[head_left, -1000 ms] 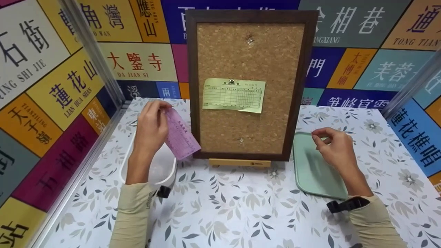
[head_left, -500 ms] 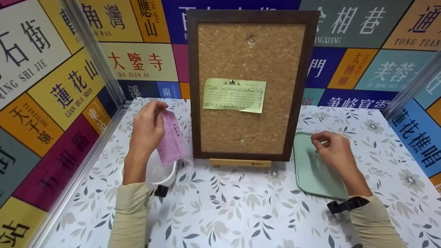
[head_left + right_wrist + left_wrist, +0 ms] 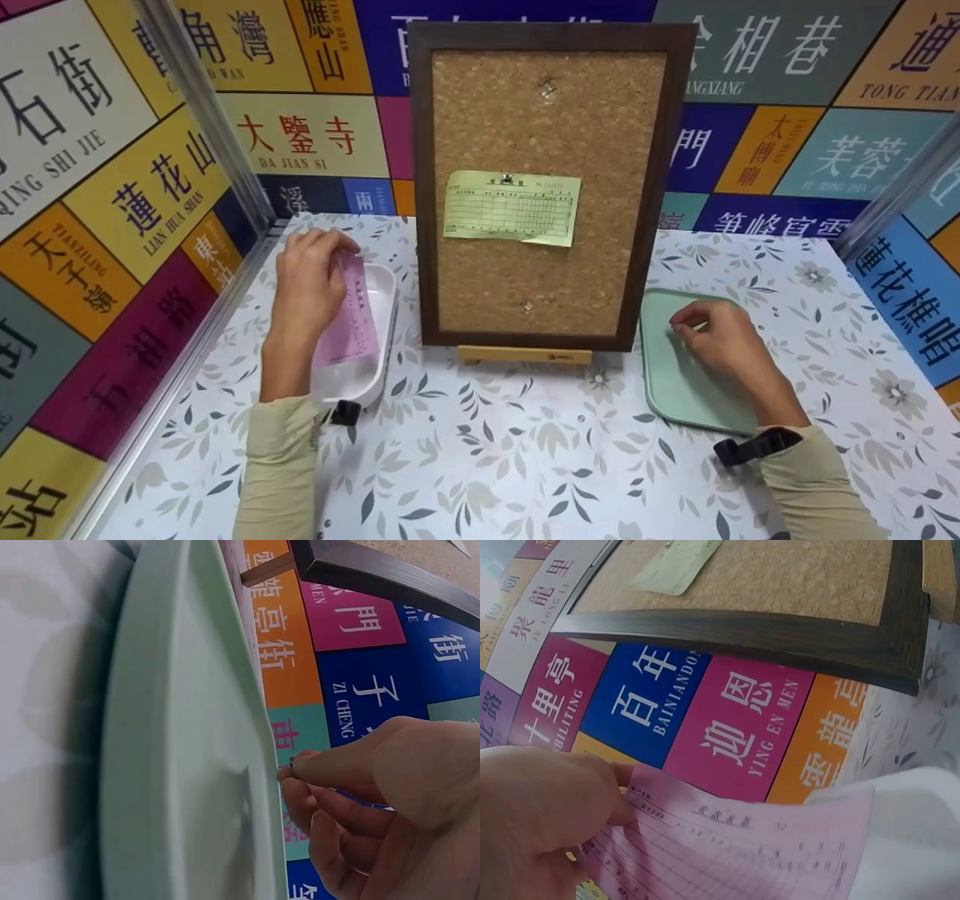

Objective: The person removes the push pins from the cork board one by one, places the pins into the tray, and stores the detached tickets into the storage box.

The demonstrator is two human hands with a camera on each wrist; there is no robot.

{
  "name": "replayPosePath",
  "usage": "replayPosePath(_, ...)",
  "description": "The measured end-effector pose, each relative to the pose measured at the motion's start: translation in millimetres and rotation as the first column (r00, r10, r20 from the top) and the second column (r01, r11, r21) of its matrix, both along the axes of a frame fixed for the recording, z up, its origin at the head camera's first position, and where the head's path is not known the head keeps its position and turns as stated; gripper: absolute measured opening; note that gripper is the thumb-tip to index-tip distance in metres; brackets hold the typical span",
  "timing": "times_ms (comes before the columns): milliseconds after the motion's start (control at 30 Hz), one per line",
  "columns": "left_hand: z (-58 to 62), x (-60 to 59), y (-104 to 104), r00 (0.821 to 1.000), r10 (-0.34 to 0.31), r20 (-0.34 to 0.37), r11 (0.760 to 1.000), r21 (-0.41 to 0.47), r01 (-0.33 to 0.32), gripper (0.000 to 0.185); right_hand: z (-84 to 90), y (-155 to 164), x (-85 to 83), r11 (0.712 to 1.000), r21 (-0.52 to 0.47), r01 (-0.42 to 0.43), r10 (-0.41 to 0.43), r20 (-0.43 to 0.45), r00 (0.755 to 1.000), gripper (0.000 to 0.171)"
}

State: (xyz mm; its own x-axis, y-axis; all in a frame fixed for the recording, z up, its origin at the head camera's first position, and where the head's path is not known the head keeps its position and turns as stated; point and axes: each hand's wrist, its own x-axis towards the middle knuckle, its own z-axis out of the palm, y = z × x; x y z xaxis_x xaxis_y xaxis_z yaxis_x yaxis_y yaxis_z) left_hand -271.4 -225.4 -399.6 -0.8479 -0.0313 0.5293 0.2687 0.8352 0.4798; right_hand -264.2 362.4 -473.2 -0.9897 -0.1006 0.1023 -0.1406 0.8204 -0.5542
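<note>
My left hand (image 3: 307, 289) pinches a pink printed form slip (image 3: 349, 319) by its upper edge. The slip hangs over a white plastic bin (image 3: 386, 315), overlapping its inside in the head view. In the left wrist view, thumb and fingers grip one end of the pink slip (image 3: 742, 847). On the right, my right hand (image 3: 724, 337) hovers over a green tray (image 3: 664, 405), thumb and index finger together. Between those fingertips the right wrist view shows a tiny dark metallic piece (image 3: 292, 762), mostly hidden; I cannot tell its kind.
A dark-framed cork board (image 3: 551, 285) stands upright on a wooden stand (image 3: 525, 355) between the hands. A yellow-green form slip (image 3: 510, 210) hangs on it from a small metal fastener (image 3: 507, 178). Floral cloth (image 3: 487, 450) covers the table; sign-printed walls (image 3: 311, 135) surround it.
My left hand has moved left and slightly down with the pink slip, from beside the board's frame to over the white bin. My right hand has lowered slightly over the tray.
</note>
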Motion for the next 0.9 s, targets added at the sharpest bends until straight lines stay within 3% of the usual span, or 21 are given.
replayPosePath(233, -5.7, 0.0, -6, 0.993, 0.014, 0.115, 0.999, -0.043, -0.009, 0.034, -2.4, 3, -1.6, 1.000, 0.027, -0.016, 0.015, 0.041, 0.999, 0.014)
replayPosePath(533, -20.3, -4.2, -8, 0.969, -0.035, 0.245, 0.992, -0.106, 0.063, 0.035, -7.8, 4, -0.9, 0.998, 0.041, -0.046, 0.044, 0.040, 0.998, 0.013)
replayPosePath(900, -28.9, -6.4, -9, 0.947, -0.105, 0.304, 0.977, -0.145, 0.155, 0.029, -12.5, 5, -2.1, 0.996, 0.071, -0.061, 0.060, 0.006, 0.998, 0.009)
